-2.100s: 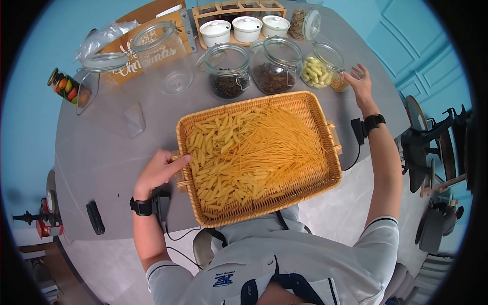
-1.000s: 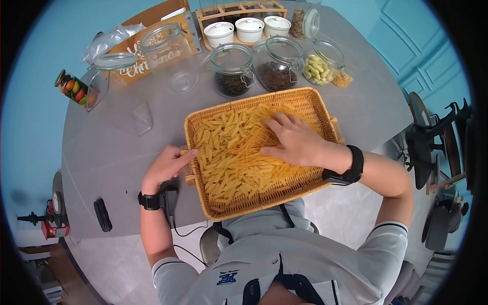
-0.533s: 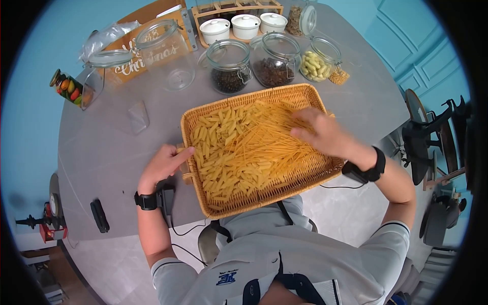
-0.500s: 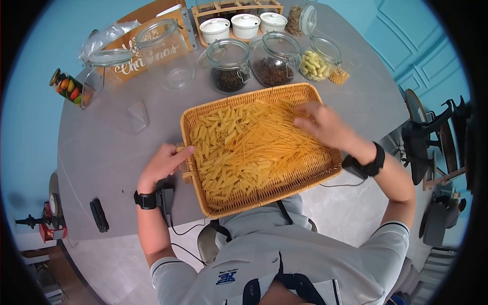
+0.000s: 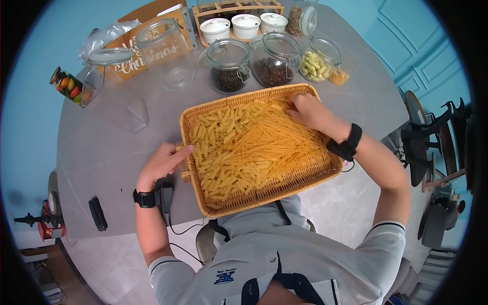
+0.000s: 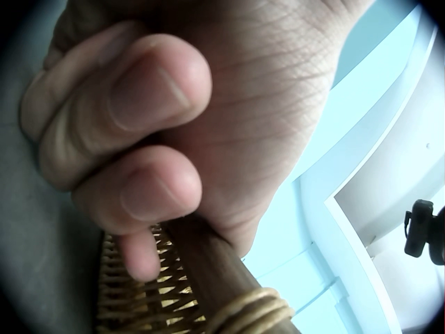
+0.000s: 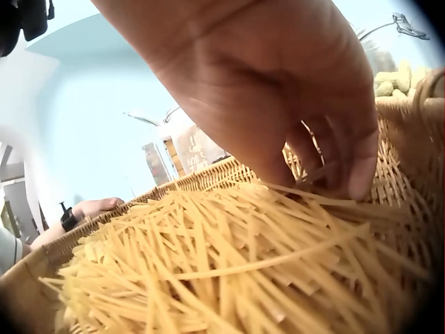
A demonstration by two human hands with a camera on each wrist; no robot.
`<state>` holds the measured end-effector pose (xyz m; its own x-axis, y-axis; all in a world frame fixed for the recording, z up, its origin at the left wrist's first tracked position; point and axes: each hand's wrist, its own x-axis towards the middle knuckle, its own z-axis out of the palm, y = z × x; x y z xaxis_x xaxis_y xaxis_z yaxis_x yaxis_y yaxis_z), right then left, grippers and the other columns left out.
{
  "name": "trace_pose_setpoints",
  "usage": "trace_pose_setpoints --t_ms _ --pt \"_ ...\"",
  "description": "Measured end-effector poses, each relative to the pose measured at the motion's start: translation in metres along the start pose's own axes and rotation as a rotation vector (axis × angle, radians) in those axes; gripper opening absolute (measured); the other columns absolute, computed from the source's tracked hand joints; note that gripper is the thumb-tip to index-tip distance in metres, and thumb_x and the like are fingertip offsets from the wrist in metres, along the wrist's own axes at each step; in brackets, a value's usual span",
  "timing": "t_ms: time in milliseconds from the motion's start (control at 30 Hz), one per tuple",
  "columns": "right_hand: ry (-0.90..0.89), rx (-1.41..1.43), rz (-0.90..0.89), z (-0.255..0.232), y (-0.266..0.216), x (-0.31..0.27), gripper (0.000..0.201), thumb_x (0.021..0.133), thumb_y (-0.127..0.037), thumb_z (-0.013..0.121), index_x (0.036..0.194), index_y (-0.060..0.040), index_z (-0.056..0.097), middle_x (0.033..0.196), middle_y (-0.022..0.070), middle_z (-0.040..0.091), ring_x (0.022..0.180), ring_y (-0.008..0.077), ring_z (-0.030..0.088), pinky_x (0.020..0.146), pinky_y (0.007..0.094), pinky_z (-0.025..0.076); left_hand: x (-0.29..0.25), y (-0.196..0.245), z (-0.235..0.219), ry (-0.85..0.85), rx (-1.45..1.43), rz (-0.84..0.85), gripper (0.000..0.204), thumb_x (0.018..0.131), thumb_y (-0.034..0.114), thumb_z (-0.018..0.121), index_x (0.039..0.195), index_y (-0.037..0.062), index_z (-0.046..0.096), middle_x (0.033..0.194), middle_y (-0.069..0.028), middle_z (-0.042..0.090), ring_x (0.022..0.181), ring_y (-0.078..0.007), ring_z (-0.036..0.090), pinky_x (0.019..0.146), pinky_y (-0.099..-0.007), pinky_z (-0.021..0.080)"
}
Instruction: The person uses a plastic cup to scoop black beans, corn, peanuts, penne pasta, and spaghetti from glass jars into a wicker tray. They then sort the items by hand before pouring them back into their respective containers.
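Observation:
A wicker basket (image 5: 325, 173) holds penne (image 5: 208, 137) on its left part and thin dry noodles (image 5: 274, 137) on its right. My left hand (image 5: 165, 161) grips the basket's wooden handle (image 6: 229, 264); in the left wrist view the fingers curl around it. At the basket's upper right corner, my right hand (image 5: 312, 113) is down among the noodles with bent fingers. The right wrist view shows that hand (image 7: 292, 90) with its thumb and fingertips on several noodle strands (image 7: 208, 250), pinching their ends.
Behind the basket stand glass jars with dark contents (image 5: 230, 76), (image 5: 274, 71) and a jar of peanuts (image 5: 315, 68). Large glass jars (image 5: 178, 66), (image 5: 114, 91) are at the left. White lidded pots (image 5: 246, 28) sit at the back. A black object (image 5: 97, 213) lies front left.
My right hand came from beside the jars into the basket, touched the noodles, lifted, and is now down at their upper right end. My left hand keeps its grip on the handle.

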<state>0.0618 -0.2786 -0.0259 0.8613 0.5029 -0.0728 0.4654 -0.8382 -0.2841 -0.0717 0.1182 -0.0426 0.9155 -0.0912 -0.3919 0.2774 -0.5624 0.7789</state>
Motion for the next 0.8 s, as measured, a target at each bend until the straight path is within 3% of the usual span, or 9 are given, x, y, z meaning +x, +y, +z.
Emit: trace_pose_setpoints --t_ms 167,267,367,567,667,800 --pt "-0.028 -0.043 -0.033 0.005 0.014 0.007 0.023 0.086 -0.013 0.075 0.103 0.0021 0.070 0.094 0.0211 0.072 0.095 0.0382 0.069 0.081 0.0451 0.054 -0.002 0.005 -0.001 -0.005 0.012 -0.022 0.065 0.096 0.055 0.065 0.059 0.0025 0.056 0.049 -0.0002 0.048 0.043 -0.0086 0.045 0.042 -0.0273 0.035" --pt "-0.155 -0.068 0.001 0.001 0.015 0.007 0.032 0.090 -0.020 0.072 0.115 -0.0001 0.069 0.104 0.0259 0.069 0.106 0.0408 0.065 0.092 0.0484 0.052 -0.002 0.004 -0.002 -0.012 0.007 -0.017 0.065 0.096 0.056 0.065 0.060 0.0026 0.056 0.049 -0.0002 0.048 0.043 -0.0086 0.045 0.042 -0.0273 0.035" --pt "-0.150 -0.068 0.056 -0.002 0.015 0.002 0.029 0.090 -0.020 0.072 0.113 -0.0017 0.070 0.106 0.0246 0.070 0.108 0.0401 0.065 0.093 0.0473 0.052 -0.001 0.003 -0.001 -0.012 0.012 -0.018 0.066 0.096 0.057 0.064 0.060 0.0027 0.056 0.048 0.0000 0.048 0.043 -0.0086 0.045 0.043 -0.0271 0.035" --pt "-0.221 0.005 0.071 -0.029 -0.003 0.001 0.021 0.089 -0.018 0.075 0.096 0.0018 0.073 0.087 0.0188 0.072 0.086 0.0352 0.069 0.078 0.0418 0.054 -0.001 0.003 -0.001 -0.013 0.003 -0.019 0.067 0.096 0.058 0.064 0.057 0.0034 0.055 0.047 0.0005 0.047 0.042 -0.0085 0.045 0.042 -0.0266 0.034" --pt "-0.103 0.198 0.011 -0.038 -0.017 -0.006 0.023 0.087 -0.019 0.078 0.095 0.0030 0.073 0.083 0.0181 0.072 0.078 0.0331 0.069 0.073 0.0401 0.053 -0.001 0.003 -0.001 -0.009 0.002 -0.038 0.067 0.096 0.058 0.064 0.057 0.0034 0.055 0.047 0.0003 0.047 0.042 -0.0083 0.046 0.042 -0.0264 0.034" --pt "-0.112 0.286 -0.239 -0.033 -0.049 -0.011 0.020 0.088 -0.014 0.077 0.100 0.0024 0.074 0.084 0.0159 0.073 0.076 0.0254 0.070 0.072 0.0351 0.054 -0.001 0.004 -0.001 -0.021 0.011 -0.046 0.068 0.096 0.058 0.063 0.057 0.0034 0.055 0.047 0.0003 0.047 0.042 -0.0082 0.045 0.042 -0.0264 0.034"
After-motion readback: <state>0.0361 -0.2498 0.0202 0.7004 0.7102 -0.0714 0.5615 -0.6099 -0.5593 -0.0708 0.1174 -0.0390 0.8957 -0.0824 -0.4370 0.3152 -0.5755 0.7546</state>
